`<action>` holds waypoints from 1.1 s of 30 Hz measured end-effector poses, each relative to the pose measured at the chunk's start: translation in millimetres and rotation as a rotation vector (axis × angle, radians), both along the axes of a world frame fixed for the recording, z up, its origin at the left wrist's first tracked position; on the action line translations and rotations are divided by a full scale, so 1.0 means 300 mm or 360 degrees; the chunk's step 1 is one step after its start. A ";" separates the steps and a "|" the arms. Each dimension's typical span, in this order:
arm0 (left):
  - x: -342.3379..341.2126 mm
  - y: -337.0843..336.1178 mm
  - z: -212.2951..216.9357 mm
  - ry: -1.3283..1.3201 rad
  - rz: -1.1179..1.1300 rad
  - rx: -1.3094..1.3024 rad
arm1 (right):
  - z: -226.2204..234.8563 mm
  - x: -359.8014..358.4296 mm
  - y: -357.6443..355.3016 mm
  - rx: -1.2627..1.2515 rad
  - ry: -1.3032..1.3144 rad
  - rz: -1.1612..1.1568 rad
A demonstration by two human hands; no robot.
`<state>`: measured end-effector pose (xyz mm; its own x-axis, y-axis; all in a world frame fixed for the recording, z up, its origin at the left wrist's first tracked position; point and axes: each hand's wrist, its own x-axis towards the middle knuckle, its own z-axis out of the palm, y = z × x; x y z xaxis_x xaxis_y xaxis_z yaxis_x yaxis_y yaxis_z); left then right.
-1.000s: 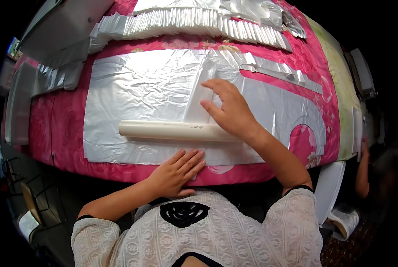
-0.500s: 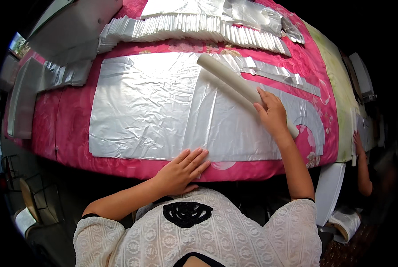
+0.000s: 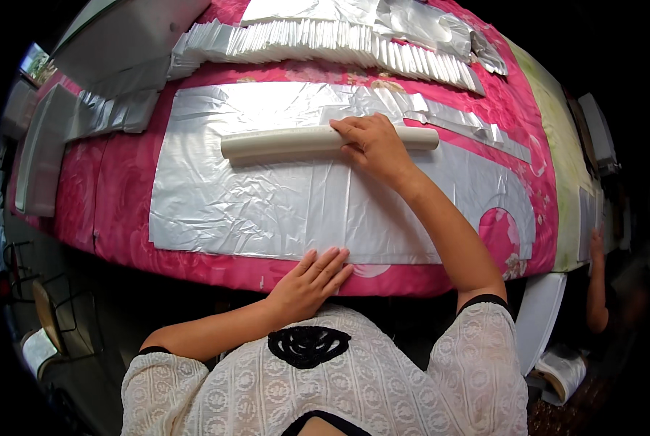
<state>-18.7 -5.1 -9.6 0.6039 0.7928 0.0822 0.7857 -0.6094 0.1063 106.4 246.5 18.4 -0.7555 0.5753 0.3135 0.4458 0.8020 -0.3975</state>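
Note:
My right hand (image 3: 372, 149) grips a pale grey tube (image 3: 281, 144) near its middle, fingers wrapped over the top. The tube lies almost level from left to right above a silvery plastic bag (image 3: 412, 207) with a curved handle cut-out at its right end. Under and left of it spreads a wrinkled silvery plastic sheet (image 3: 216, 196). My left hand (image 3: 312, 280) rests flat at the near edge of the bag, fingers stretched out and holding nothing. Whether the tube presses on the plastic or hovers just over it I cannot tell.
A pink flowered cloth (image 3: 129, 196) covers the table. Along the far side runs a long row of folded silvery bundles (image 3: 303, 42), with more plastic behind. A whitish box (image 3: 41, 152) stands at the left. At the far right another person's hand (image 3: 597, 243) touches the neighbouring table.
My right hand has moved left and away from me with the tube, which has turned from a slant to nearly level. My left hand has stayed at the near edge.

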 end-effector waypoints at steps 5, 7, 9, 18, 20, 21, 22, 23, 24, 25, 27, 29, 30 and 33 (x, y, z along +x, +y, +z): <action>-0.028 0.008 0.005 -0.0231 -0.0099 -0.0050 | 0.004 -0.075 0.111 0.0280 0.0131 -0.0146; -0.060 0.011 0.016 -0.0451 -0.0122 -0.0126 | 0.012 -0.076 0.067 0.0271 0.0252 -0.0106; -0.103 0.006 0.021 -0.0653 -0.0126 -0.0202 | 0.057 -0.037 -0.054 -0.0007 0.0317 0.0091; -0.163 0.022 0.010 -0.0758 -0.0345 -0.0073 | 0.004 0.101 -0.389 -0.0243 0.0030 0.0486; -0.159 0.028 0.013 -0.0817 -0.0347 -0.0044 | 0.006 0.104 -0.396 -0.0241 0.0022 0.0447; -0.152 0.033 0.021 -0.0876 -0.0334 -0.0055 | 0.009 0.103 -0.398 -0.0248 0.0030 0.0429; -0.146 0.038 0.031 -0.0935 -0.0319 -0.0067 | 0.010 0.102 -0.400 -0.0256 0.0038 0.0412; -0.140 0.046 0.045 -0.1055 -0.0279 -0.0075 | 0.009 0.100 -0.401 -0.0259 0.0077 0.0377; -0.136 0.055 0.061 -0.1175 -0.0238 -0.0084 | 0.008 0.097 -0.403 -0.0262 0.0117 0.0342; -0.136 0.065 0.074 -0.1294 -0.0196 -0.0092 | 0.007 0.094 -0.405 -0.0265 0.0156 0.0308; -0.148 0.104 0.091 -0.1349 -0.0269 0.0007 | -0.015 0.089 -0.410 -0.0238 0.0213 0.0200; -0.174 0.140 0.107 -0.1261 -0.0335 -0.0049 | -0.024 0.086 -0.410 -0.0221 0.0260 0.0136; -0.185 0.162 0.121 -0.1057 -0.0299 -0.0086 | -0.024 0.085 -0.408 -0.0216 0.0278 0.0126; -0.211 0.212 0.113 -0.0543 -0.0204 -0.0225 | -0.028 0.085 -0.406 -0.0231 0.0314 0.0104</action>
